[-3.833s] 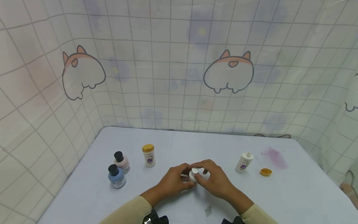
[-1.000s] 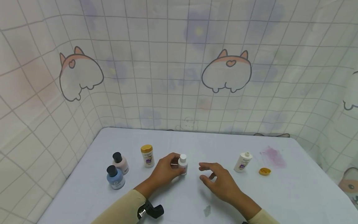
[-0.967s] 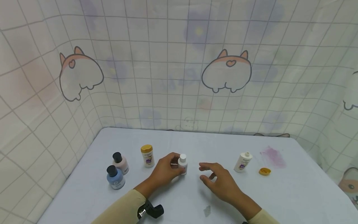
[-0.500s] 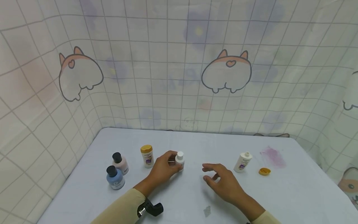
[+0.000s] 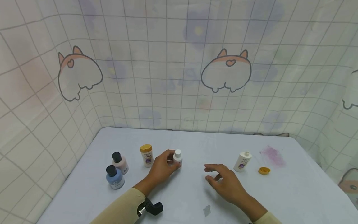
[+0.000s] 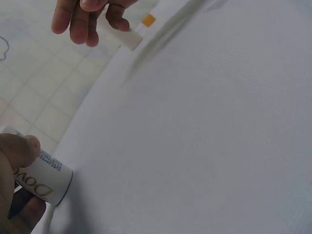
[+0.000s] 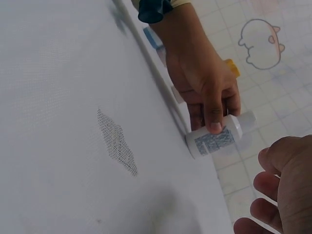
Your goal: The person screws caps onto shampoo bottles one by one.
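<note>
My left hand [image 5: 162, 167] grips a small white Dove bottle [image 5: 177, 158] with a white cap, its fingers and thumb wrapped round the body. In the left wrist view the bottle [image 6: 45, 179] stands close over the table, gold lettering showing. The right wrist view shows the left thumb pressed on the bottle's [image 7: 214, 140] printed back label. To the right of it, my right hand [image 5: 226, 183] hovers over the table with fingers loosely bent, holding nothing. A white bottle with a yellow cap [image 5: 146, 156] stands just left of the left hand.
A blue bottle [image 5: 115, 179] and a pale pink bottle [image 5: 121, 164], both black-capped, stand at the left. On the right are an uncapped white bottle [image 5: 242, 161] and a loose yellow cap [image 5: 264, 170]. The white table [image 5: 195, 143] has a pink stain [image 5: 273, 156] and a grey patch [image 5: 207, 210].
Earlier both hands were together at the white bottle's cap. The right hand has since let go and drawn away to the right; the left hand has carried the bottle left and a little farther back.
</note>
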A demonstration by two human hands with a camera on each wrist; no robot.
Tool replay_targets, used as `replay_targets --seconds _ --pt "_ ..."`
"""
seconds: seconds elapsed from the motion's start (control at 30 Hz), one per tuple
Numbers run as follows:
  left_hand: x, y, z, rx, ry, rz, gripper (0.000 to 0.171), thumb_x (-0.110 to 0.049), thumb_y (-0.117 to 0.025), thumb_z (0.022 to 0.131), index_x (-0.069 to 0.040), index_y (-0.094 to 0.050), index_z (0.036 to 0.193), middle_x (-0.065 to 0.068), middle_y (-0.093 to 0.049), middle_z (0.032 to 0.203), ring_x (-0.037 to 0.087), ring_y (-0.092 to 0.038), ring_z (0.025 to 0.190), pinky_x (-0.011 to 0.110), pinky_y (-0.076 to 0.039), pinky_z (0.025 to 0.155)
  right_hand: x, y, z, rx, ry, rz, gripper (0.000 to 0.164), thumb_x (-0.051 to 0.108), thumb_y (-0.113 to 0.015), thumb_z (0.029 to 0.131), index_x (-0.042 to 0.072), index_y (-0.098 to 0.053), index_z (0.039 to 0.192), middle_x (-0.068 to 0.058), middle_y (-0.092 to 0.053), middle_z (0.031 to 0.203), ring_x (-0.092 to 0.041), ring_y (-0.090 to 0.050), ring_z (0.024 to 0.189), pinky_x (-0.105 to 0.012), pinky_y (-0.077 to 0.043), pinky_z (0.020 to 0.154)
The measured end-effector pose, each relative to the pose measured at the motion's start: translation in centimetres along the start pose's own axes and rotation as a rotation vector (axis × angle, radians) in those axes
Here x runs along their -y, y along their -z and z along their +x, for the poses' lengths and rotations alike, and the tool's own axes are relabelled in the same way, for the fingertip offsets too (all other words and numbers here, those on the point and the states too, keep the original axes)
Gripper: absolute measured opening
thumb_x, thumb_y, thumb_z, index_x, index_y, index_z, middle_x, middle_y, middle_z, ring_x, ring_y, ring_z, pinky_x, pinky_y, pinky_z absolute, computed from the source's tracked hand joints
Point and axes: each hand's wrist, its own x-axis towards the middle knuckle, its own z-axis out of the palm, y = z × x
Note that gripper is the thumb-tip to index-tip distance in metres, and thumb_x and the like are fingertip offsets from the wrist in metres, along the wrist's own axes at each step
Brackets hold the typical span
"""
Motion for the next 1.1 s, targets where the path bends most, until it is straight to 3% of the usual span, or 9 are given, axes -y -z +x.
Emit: replay_targets --seconds 0.37,0.67,0.9,1.1 --pt "-0.4 -0.2 -0.3 -0.011 -0.017 0.031 0.057 -0.023 -0.074 0.082 -0.015 -0.047 0.131 0.000 -0.056 0.125 0.014 -0.055 0.111 0.028 -0.048 0.092 -0.9 0.7 -0.7 -0.009 -0.048 -0.026 0.037 0.033 -0.069 0.086 0.040 -0.057 0.120 0.015 -0.063 0.107 -0.004 -0.056 0.077 -0.023 -0.050 0.065" --pt "-2.0 0.1 -0.8 -0.102 -0.035 0.116 0.054 -0.028 -0.074 0.082 -0.018 -0.050 0.130 -0.004 -0.054 0.128 0.018 -0.052 0.115 0.037 -0.044 0.097 -1.3 1.3 -1.3 -0.031 -0.045 -0.022 0.034 0.033 -0.069 0.086 0.040 -0.057 0.118 0.014 -0.064 0.106 -0.006 -0.057 0.077 -0.023 -0.050 0.065" --pt "-2.9 0.5 -0.8 -0.106 -0.038 0.108 0.056 -0.030 -0.073 0.083 -0.024 -0.048 0.132 -0.008 -0.050 0.131 0.018 -0.051 0.117 0.034 -0.046 0.095 -1.7 1.9 -1.8 -0.052 -0.032 -0.047 0.035 0.032 -0.069 0.086 0.040 -0.057 0.118 0.019 -0.060 0.111 -0.005 -0.057 0.079 -0.023 -0.051 0.065" --pt "-3.8 0.8 -1.1 -0.116 -0.086 0.092 0.054 -0.032 -0.073 0.083 -0.026 -0.050 0.132 -0.011 -0.050 0.130 0.017 -0.051 0.117 0.035 -0.046 0.094 -2.4 2.7 -2.3 -0.060 -0.033 -0.064 0.033 0.037 -0.067 0.087 0.042 -0.057 0.118 0.021 -0.059 0.111 -0.005 -0.057 0.079 -0.022 -0.050 0.064"
